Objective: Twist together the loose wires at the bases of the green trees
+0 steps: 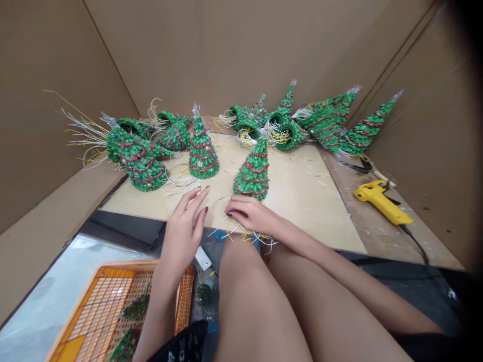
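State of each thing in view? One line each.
Left hand: open, fingers spread, holding nothing visible
Right hand: curled at board edge, on wires
loose wires: splayed over board edge
nearest Christmas-tree cone: upright on plywood board
far tree cones: lying on sides
yellow hot glue gun: lying on side, corded

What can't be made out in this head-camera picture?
Wire ends: the right hand covers where they run.
Orange crate: cut off by the bottom edge, partly hidden by the left forearm.
Small square tag on the upright green tree: too small to read.
Black printed item: cut off by the bottom edge, so unidentifiable.
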`<state>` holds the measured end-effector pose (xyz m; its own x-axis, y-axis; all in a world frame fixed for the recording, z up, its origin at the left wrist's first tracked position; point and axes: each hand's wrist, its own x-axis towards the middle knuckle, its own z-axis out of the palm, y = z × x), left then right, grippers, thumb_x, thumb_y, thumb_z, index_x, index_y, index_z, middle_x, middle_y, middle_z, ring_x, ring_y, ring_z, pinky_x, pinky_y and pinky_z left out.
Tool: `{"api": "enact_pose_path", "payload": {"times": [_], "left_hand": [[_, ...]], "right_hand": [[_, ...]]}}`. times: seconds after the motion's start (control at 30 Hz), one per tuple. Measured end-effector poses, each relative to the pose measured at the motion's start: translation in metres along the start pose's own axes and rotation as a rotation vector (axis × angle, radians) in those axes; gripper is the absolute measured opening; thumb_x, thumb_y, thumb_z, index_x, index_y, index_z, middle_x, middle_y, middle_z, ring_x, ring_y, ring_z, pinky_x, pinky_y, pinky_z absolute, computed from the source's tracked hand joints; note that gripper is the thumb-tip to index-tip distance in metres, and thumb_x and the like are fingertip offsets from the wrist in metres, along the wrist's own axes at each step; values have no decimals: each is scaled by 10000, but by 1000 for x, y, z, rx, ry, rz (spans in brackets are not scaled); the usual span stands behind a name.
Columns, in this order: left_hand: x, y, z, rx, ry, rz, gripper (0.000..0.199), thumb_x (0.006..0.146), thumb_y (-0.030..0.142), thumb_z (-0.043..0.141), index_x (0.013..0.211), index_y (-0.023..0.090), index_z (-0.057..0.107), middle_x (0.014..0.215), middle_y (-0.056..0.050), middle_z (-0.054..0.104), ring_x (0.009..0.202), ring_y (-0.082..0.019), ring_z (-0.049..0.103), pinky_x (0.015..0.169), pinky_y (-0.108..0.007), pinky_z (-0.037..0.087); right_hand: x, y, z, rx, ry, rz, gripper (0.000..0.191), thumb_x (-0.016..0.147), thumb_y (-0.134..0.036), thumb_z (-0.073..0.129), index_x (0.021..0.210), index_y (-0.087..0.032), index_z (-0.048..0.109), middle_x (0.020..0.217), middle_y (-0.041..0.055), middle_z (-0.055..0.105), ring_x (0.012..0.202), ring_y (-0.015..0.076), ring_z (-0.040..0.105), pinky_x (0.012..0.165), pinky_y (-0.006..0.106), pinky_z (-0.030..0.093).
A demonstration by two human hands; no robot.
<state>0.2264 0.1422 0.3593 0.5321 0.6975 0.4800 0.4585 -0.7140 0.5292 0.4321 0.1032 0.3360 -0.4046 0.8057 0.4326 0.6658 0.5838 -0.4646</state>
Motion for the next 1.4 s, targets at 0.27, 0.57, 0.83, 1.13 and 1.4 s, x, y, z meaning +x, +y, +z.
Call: {"api": "enact_pose_path", "payload": {"times": [0.27, 0.57, 0.83, 1.13, 1.4], "left_hand": [[-41, -11, 2, -59, -63, -35, 176, 918, 213, 474, 985, 180, 634, 922, -40, 644, 878, -156, 596, 790, -301, 467], [-28, 5, 31, 177, -107, 47, 175, 874, 297, 557, 992, 194, 637, 940, -55, 642, 899, -214, 566, 806, -346, 445], [-24, 4, 36, 187, -67, -9, 150, 884, 251, 528, 959, 200, 647, 910, -42, 654, 864, -206, 562, 788, -334, 425], [-11, 8, 49, 263, -13, 34, 136, 874, 226, 539, 928, 197, 660, 855, -36, 658, 818, -200, 588, 723, -318, 400], [-2, 6, 47, 56, 84, -5, 113, 855, 193, 536, 864, 176, 648, 844, -31, 635, 824, -177, 585, 769, -298, 430]], "right_hand": [[-5, -7, -3, 296, 370, 182, 191, 882, -127, 425, 937, -149, 607, 787, 27, 620, 651, 93, 574, 588, 222, 485], [-7, -5, -7, 212, 456, 219, 234, 805, -86, 437, 943, -134, 620, 728, 19, 661, 613, 96, 621, 580, 213, 518], [-13, -1, -11, -69, 216, 149, 369, 736, -47, 450, 988, -174, 688, 872, 13, 737, 743, 133, 683, 680, 240, 533], [-15, -2, -10, -121, 149, 93, 403, 743, -35, 456, 1062, -161, 669, 940, 42, 727, 791, 148, 676, 738, 273, 541], [-8, 0, -6, -121, 125, -13, 271, 908, -120, 434, 1093, -163, 628, 1169, 91, 629, 1070, 172, 602, 898, 344, 524]]}}
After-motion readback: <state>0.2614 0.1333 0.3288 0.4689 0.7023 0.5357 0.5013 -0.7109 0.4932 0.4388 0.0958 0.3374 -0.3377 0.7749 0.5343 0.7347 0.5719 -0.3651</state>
